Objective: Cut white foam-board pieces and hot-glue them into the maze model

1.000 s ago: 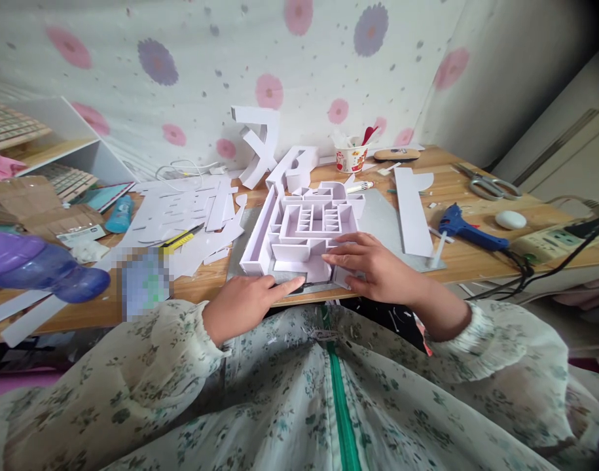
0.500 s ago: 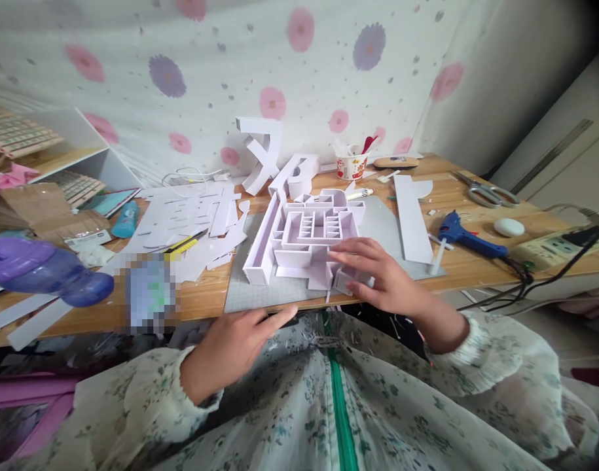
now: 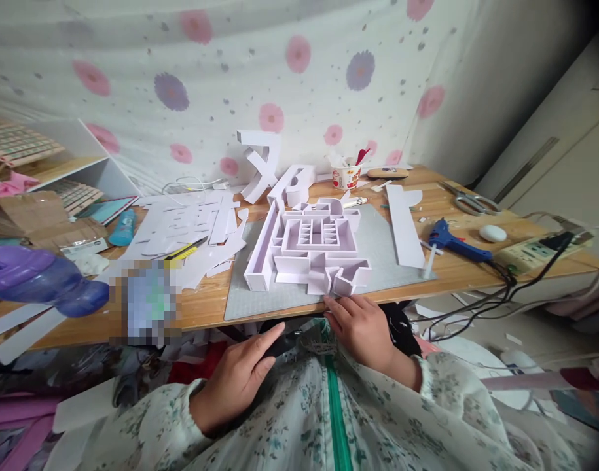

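Observation:
A white foam-board model (image 3: 319,243) with several walled compartments and small slats inside stands on the grey cutting mat (image 3: 247,304). My right hand (image 3: 361,330) is at the table's front edge, just below the model's near corner. Its fingers bend loosely with the tips against the edge, and I see nothing held in them. Left of my jacket's green zipper, in front of the table, my left hand (image 3: 237,373) is open, index finger and thumb stretched apart, holding nothing. White shapes built from the same board, one tall and angular (image 3: 264,163), stand behind the model.
A blue glue gun (image 3: 459,242) with a white stick lies right, near scissors (image 3: 471,198) and a power strip (image 3: 539,252). Left are cut white sheets (image 3: 181,216), a yellow utility knife (image 3: 184,251) and a purple bottle (image 3: 44,278). A decorated paper cup (image 3: 347,176) stands behind.
My right hand has left the model's near right corner and come down to the table edge, fingers more bent. The left hand has dropped towards me, away from the edge. The view has shifted slightly.

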`<state>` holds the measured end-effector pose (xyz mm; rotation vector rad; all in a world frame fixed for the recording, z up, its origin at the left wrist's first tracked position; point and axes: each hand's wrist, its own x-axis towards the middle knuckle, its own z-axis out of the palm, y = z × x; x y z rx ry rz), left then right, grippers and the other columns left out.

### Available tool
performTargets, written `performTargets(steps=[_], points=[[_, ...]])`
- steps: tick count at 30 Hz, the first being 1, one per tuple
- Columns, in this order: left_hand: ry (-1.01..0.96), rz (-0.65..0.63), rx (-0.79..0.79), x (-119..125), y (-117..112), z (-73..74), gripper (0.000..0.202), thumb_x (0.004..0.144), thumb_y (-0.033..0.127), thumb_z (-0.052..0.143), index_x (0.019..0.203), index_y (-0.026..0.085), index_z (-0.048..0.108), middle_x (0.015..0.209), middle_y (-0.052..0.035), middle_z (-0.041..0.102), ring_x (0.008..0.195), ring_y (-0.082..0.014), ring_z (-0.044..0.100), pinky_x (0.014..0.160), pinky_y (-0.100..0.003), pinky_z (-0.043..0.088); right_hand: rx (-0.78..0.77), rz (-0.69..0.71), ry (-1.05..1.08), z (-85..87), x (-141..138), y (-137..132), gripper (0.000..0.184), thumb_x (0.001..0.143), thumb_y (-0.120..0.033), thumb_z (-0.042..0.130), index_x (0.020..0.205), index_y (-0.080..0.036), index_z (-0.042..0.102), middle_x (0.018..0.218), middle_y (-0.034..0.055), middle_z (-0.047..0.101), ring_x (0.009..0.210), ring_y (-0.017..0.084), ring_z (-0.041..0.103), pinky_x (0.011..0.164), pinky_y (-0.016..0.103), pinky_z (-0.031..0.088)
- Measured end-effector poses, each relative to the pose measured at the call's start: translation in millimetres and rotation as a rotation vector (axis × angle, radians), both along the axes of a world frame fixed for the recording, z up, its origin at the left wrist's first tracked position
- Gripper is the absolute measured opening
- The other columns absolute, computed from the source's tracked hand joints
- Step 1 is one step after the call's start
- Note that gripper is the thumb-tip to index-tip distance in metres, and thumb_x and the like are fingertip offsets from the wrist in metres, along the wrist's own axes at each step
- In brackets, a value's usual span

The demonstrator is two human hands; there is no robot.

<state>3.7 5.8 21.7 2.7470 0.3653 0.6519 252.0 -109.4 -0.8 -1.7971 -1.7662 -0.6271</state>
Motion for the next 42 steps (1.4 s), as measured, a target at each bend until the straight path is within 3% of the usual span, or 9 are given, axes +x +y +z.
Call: performTargets(steps=[7,14,18,21,28,31,35,37,42], points=[[-0.008,0.018,-0.075,-1,1,-8.8,0.050,0.095,0.022,0.047,0.144,0.028,0.042,0.129,-0.0046,0.068,0.109,-0.0177,0.070,0.093,-0.026,0.057,0.022,0.047,0.069,-0.7,0,-2,0.018,0.095,-0.013,0.052,0.099,-0.017,0.069,0.078,0.0061,0.070,0.067,0.019,0.057,0.060,0.033,0.039],[-0.019,0.117,-0.130,1,0,-12.6,0.041,0.095,0.023,0.047,0.136,0.022,0.051,0.127,-0.0076,0.069,0.109,-0.0182,0.070,0.094,-0.027,0.057,-0.028,0.333,0.183,-13.4,-7,-30,0.020,0.099,-0.023,0.047,0.086,-0.020,0.063,0.066,0.0019,0.061,0.060,0.016,0.054,0.056,0.029,0.043],[0.006,0.160,-0.159,6,0,-12.4,0.038,0.094,0.027,0.048,0.131,0.019,0.055,0.124,-0.0090,0.071,0.109,-0.0206,0.070,0.095,-0.031,0.057,-0.086,0.428,0.322,-11.2,-1,-38,0.015,0.098,-0.020,0.049,0.097,-0.019,0.064,0.079,0.0058,0.067,0.068,0.017,0.059,0.060,0.029,0.049],[0.025,0.182,-0.196,10,1,-9.2,0.037,0.092,0.030,0.052,0.127,0.018,0.057,0.121,-0.0093,0.072,0.108,-0.0223,0.071,0.095,-0.034,0.057,-0.108,0.485,0.427,-2.5,8,-41,0.025,0.096,-0.011,0.045,0.109,-0.020,0.064,0.094,0.0093,0.070,0.080,0.018,0.063,0.067,0.030,0.053],[0.053,0.204,-0.367,15,-3,4.8,0.030,0.090,0.034,0.053,0.115,0.018,0.061,0.108,-0.0080,0.075,0.099,-0.0226,0.072,0.089,-0.034,0.057,-0.019,0.236,0.646,20.7,27,-57,0.011,0.094,-0.019,0.055,0.094,-0.021,0.066,0.079,0.0041,0.069,0.069,0.017,0.064,0.062,0.028,0.050],[0.065,0.203,-0.493,24,-11,15.4,0.020,0.090,0.032,0.054,0.104,0.019,0.062,0.096,-0.0053,0.075,0.087,-0.0198,0.071,0.080,-0.031,0.057,-0.056,0.306,0.655,33.0,19,-57,0.011,0.094,-0.019,0.056,0.090,-0.022,0.066,0.073,0.0022,0.068,0.064,0.016,0.063,0.058,0.026,0.049],[-0.033,0.019,-0.650,46,-22,32.4,0.020,0.088,0.031,0.057,0.102,0.017,0.062,0.093,-0.0073,0.071,0.086,-0.0197,0.068,0.079,-0.031,0.055,-0.202,0.510,0.681,34.7,-6,-41,0.011,0.093,-0.024,0.059,0.101,-0.024,0.066,0.088,0.0047,0.071,0.078,0.018,0.068,0.069,0.026,0.056],[-0.158,-0.111,-0.676,58,-27,36.5,0.023,0.086,0.034,0.062,0.101,0.016,0.063,0.103,-0.0118,0.069,0.097,-0.0225,0.066,0.088,-0.034,0.053,-0.236,0.546,0.684,30.1,-18,-32,0.013,0.092,-0.033,0.062,0.102,-0.026,0.068,0.091,0.0053,0.072,0.081,0.020,0.070,0.071,0.028,0.059],[-0.359,-0.206,-0.810,77,-34,27.1,0.032,0.083,0.048,0.067,0.091,0.017,0.066,0.105,-0.0138,0.066,0.100,-0.0247,0.065,0.087,-0.035,0.053,-0.253,0.556,0.819,22.3,-36,-21,0.034,0.092,-0.056,0.054,0.094,-0.027,0.072,0.080,0.0063,0.074,0.069,0.024,0.071,0.061,0.032,0.061]])
